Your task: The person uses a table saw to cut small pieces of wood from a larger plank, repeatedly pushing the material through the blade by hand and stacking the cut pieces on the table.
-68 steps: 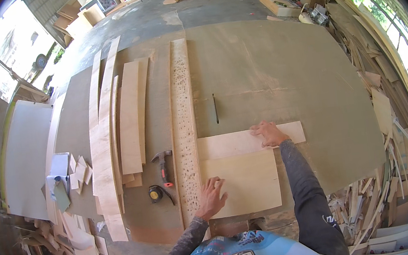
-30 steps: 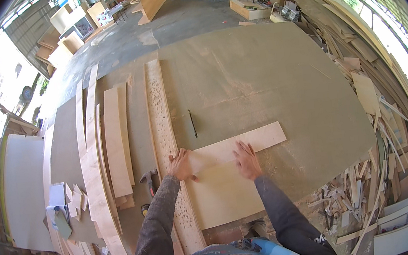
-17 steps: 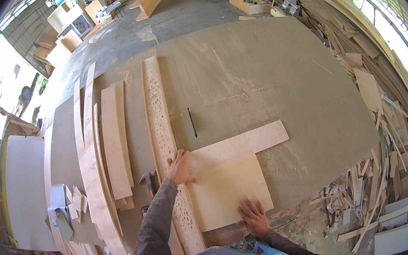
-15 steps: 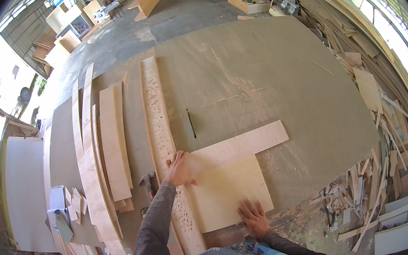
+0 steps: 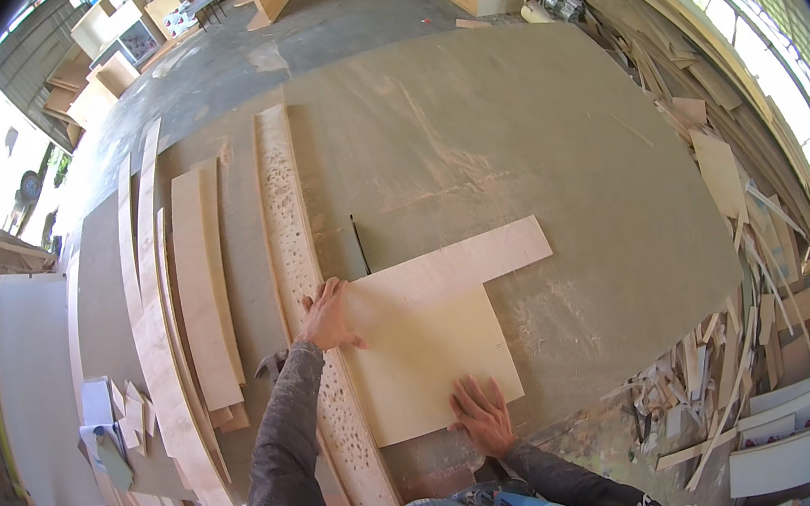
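We see the pale panel (image 5: 422, 356) and narrow strip (image 5: 466, 260) now farther forward along the speckled board (image 5: 284, 187), nearer the dark stick (image 5: 358, 242), so both advance together under the loosely open left hand (image 5: 327, 318) and flat-spread right hand (image 5: 485, 417), neither gripping.

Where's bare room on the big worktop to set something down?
Widest: worktop beyond the pale plank, between black stick and board pile, continuing right of the wide panel. Narrower: between pitted strip and loose planks, beyond the hammer. Crowded: left end; near middle, left hand at the strip, right hand on the panel.
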The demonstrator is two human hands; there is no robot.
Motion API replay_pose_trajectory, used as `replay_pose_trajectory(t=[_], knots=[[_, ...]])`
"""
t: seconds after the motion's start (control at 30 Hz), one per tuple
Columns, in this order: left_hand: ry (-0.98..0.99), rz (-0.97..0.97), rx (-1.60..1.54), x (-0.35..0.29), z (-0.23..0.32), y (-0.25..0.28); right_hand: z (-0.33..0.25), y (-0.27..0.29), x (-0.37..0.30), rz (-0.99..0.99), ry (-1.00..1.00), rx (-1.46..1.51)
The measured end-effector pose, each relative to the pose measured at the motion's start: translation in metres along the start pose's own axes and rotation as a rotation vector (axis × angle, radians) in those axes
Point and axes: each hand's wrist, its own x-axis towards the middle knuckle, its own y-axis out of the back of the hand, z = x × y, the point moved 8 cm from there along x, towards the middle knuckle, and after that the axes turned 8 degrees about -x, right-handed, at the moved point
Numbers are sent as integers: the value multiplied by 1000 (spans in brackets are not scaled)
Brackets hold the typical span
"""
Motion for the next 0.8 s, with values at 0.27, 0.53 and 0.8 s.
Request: replay_pose_trajectory(t=[0.27, 0.53, 0.8], knots=[[38, -34, -52, 22, -6, 13, 6, 0, 23, -24, -6, -8], [57, -46, -38, 54, -19, 27, 15, -3, 58, 14, -7, -9], [53, -27, -45, 78, -31, 39, 21, -3, 85, 26, -8, -21]])
